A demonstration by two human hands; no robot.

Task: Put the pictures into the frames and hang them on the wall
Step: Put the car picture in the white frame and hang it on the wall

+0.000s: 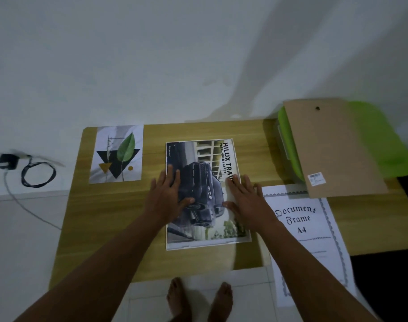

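two bare feet [199, 298] stand on the pale tiled floor [24, 228] at the near edge of the wooden counter [128, 217]. both forearms reach out over it. the left grip [167, 196] lies flat, fingers straight and spread, palm down across the left edge of the car picture [205, 182], thumb pointing inward onto the print. the right grip [246, 199] is flat and spread in the same way across the picture's right edge. neither curls round anything; both press down with open palms.

the car picture lies face up in the middle of the counter, its title running along the far right side. a white border shows round it; whether that is a frame's rim i cannot tell.

just right of it, a white sheet printed "document frame a4" [302, 224] overhangs the counter's near edge. its far corner sits under a brown backing board [333, 147], which rests tilted on a green-lidded box [384, 140].

farther left, near the counter's far edge, lies a leaf picture [117, 154], face up, apart from the car picture. off the counter to the left, a coiled black cable [39, 174] and a charger [7, 161] lie on the floor by the white wall [198, 54].
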